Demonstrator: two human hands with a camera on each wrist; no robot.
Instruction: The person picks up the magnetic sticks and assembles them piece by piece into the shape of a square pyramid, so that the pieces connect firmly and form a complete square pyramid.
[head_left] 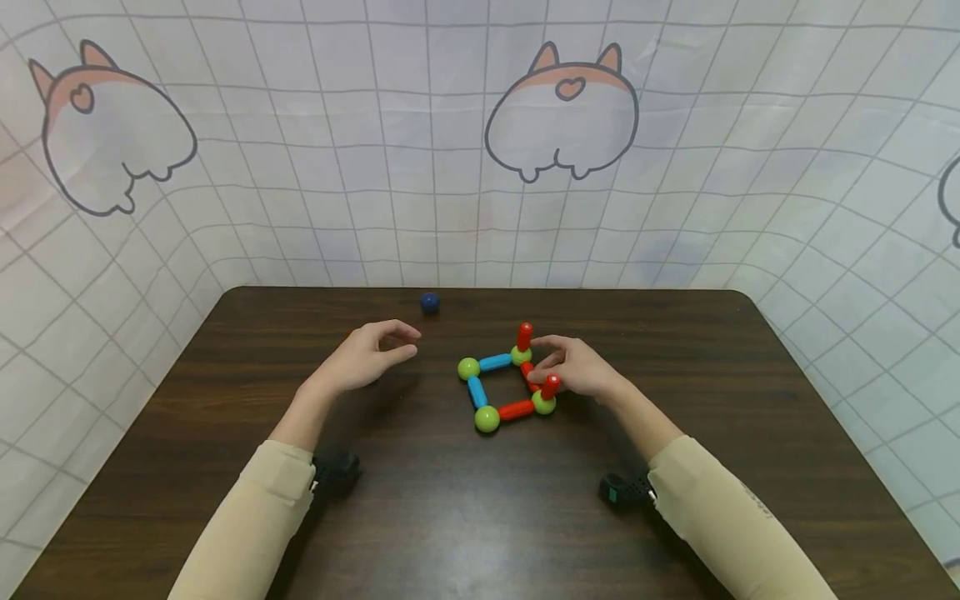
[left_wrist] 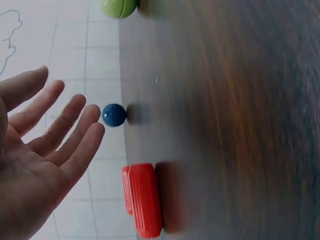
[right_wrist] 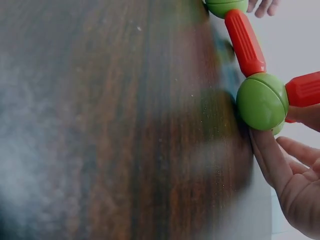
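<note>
In the head view, a square frame lies on the table, with green balls (head_left: 487, 419) at its corners, two blue rods (head_left: 477, 392) and two red rods (head_left: 516, 410). Two more red rods (head_left: 525, 336) stand upright on the right-hand balls. At the frame's right side is my right hand (head_left: 581, 367), its thumb over the far right rod; the right wrist view shows its fingers extended beside a green ball (right_wrist: 262, 101). Whether they press on it is hidden. My left hand (head_left: 367, 357) hovers left of the frame, holding nothing, fingers loosely bent.
A dark blue ball (head_left: 430, 302) sits near the table's back edge. Red rods (left_wrist: 144, 200) lie beyond my left hand, mostly hidden by it in the head view. A white gridded curtain (head_left: 420, 208) surrounds the dark wooden table (head_left: 480, 517).
</note>
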